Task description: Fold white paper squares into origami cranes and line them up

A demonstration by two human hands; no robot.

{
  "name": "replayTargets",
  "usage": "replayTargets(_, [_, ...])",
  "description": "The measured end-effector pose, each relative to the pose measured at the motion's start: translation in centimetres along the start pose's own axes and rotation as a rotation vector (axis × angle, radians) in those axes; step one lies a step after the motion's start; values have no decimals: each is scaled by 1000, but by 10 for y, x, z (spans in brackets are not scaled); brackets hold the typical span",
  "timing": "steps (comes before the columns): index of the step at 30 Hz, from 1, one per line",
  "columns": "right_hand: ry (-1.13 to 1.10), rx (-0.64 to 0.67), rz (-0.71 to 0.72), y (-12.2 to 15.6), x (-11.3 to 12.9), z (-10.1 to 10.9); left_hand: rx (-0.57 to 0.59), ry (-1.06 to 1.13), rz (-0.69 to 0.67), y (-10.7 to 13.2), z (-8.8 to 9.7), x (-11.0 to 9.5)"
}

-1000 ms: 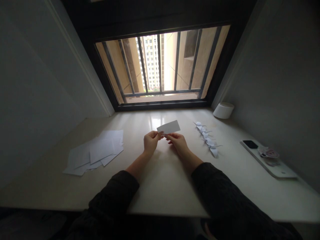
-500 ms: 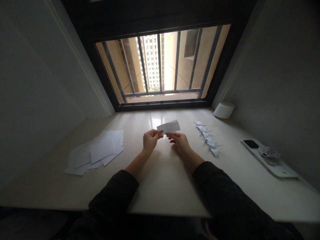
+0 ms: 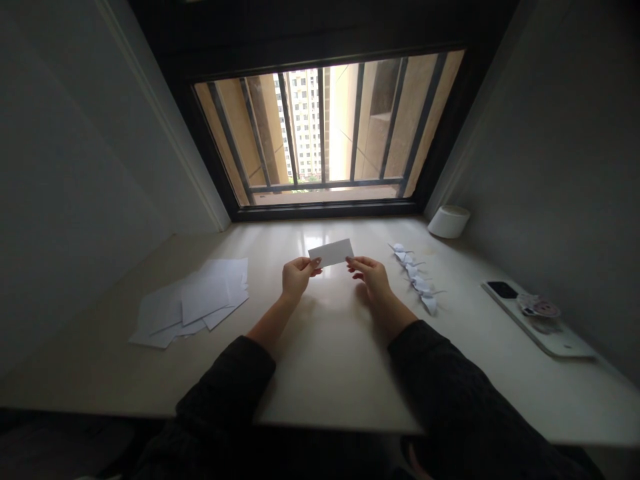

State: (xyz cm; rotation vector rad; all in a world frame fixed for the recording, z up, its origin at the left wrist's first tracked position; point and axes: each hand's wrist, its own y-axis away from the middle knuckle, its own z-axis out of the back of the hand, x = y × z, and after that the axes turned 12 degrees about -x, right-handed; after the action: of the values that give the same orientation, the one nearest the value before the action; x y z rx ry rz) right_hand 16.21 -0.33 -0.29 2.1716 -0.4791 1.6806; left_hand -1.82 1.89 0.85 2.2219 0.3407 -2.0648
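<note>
A small folded white paper (image 3: 331,252) is held up over the middle of the pale desk (image 3: 320,360). My left hand (image 3: 297,276) pinches its lower left corner. My right hand (image 3: 371,275) pinches its right end with the fingertips. Both forearms in dark sleeves reach in from the near edge of the desk.
A loose pile of white sheets (image 3: 193,301) lies on the left. A row of several folded white paper figures (image 3: 416,280) lies to the right of my hands. A white round container (image 3: 449,221) stands at the back right. A phone and a small object rest on a white tray (image 3: 539,316) at the right. A barred window (image 3: 325,133) is behind the desk.
My right hand slid along the paper from its lower left part to the right end. The paper shifted slightly left and lies more level. My left hand kept its pinch.
</note>
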Motion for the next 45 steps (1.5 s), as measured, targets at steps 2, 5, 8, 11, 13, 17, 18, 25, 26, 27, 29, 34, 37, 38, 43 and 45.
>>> replayTargets(2, [2,2,20,1,0,-1,-6,7,5,-1,1,0])
replayTargets(5, [12,10,36,1,-1,0,-10,13,11,-2,2,1])
replayTargets(8, [31,38,28,1,0,0,-28,14,15,-2,2,2])
replayTargets(11, [44,80,16,2,0,0,-51,18,15,-3,3,4])
replayTargets(13, [56,110,9,3,1,0,-63,21,13,-4,4,6])
replayTargets(17, [64,189,-6,1,1,2,-80,18,17,-11,8,13])
replayTargets(18, [67,201,-4,1,1,2,-90,16,16,-13,10,15])
replayTargets(25, [384,217,252,-2,-9,3,-62,-211,-179,-16,18,18])
replayTargets(26, [447,217,311,-2,-11,3,-63,-232,-196,-15,18,18])
replayTargets(27, [503,212,365,-1,-12,4,-64,-240,-209,-14,18,17])
replayTargets(29, [585,213,437,1,-14,3,-60,-222,-220,-13,17,14])
replayTargets(34, [534,294,394,8,-16,-3,-31,-77,-112,-12,11,6])
replayTargets(37, [410,236,331,11,-19,-7,73,-46,-45,-7,8,4])
replayTargets(38, [376,219,311,11,-20,-8,121,-50,-43,-5,7,4])
replayTargets(43, [325,203,259,13,-22,-10,209,-68,-80,1,5,10])
replayTargets(45, [344,202,256,13,-21,-10,209,-62,-81,2,4,12])
